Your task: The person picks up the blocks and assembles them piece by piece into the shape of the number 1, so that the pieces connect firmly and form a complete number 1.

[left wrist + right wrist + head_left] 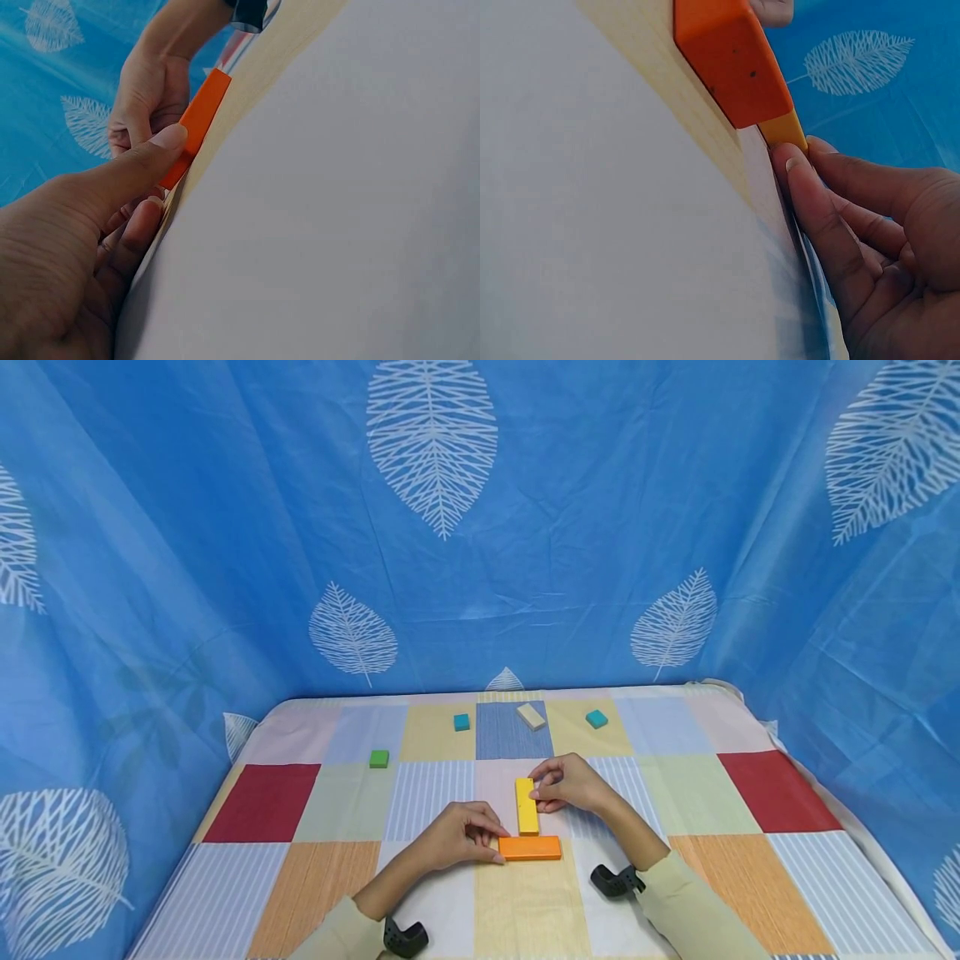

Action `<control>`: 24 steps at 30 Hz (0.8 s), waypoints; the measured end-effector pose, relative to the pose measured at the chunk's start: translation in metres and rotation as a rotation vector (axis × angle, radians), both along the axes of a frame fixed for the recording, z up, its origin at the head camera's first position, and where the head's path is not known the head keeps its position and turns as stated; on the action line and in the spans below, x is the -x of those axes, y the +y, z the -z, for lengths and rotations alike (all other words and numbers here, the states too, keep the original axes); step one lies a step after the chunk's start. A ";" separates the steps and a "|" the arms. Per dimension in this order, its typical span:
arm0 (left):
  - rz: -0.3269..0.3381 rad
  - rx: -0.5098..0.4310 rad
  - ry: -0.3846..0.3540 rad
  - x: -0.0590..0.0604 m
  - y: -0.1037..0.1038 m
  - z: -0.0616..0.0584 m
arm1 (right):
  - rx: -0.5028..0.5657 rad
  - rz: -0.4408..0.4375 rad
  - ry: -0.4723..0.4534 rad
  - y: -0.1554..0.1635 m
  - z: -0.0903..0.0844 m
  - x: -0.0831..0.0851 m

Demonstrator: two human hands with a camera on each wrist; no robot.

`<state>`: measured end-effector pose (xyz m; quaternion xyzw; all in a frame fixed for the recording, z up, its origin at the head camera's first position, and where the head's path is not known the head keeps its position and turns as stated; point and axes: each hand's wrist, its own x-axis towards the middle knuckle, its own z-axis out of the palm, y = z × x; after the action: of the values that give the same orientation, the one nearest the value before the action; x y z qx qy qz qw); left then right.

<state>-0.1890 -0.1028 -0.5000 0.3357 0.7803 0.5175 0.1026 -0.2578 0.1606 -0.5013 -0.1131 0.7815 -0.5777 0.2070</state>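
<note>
A blue curtain (pixel 562 527) walls in the patchwork-covered table (pixel 352 793) behind and on both sides, close along its far edge. Wide spans of cloth run from the hands out to the left and right edges. The left hand (pixel 459 837) pinches the left end of the orange block (pixel 532 848) between thumb and fingers; the right hand (pixel 573 783) pinches the far part of the yellow block (pixel 527 810) from its right. Both blocks lie mid-table — orange crosswise, yellow pointing away beyond its far edge, the two touching or nearly so. Farther back, near the far edge, sits the cream block (pixel 532 717), with a teal block on either side (pixel 461 722) (pixel 596 719) — each well apart from it. The green block (pixel 379 759) lies forward and left of these, well apart from both hands.
</note>
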 end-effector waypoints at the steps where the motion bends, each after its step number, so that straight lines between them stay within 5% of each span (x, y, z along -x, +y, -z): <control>1: 0.002 -0.002 0.001 0.000 0.000 0.000 | 0.000 -0.002 0.000 0.000 0.000 0.000; 24: -0.005 -0.020 0.024 0.001 -0.001 0.007 | 0.008 -0.012 -0.009 -0.001 0.001 -0.001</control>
<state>-0.1902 -0.1035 -0.5073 0.3409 0.7772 0.5214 0.0887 -0.2573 0.1600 -0.5019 -0.1163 0.7775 -0.5800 0.2134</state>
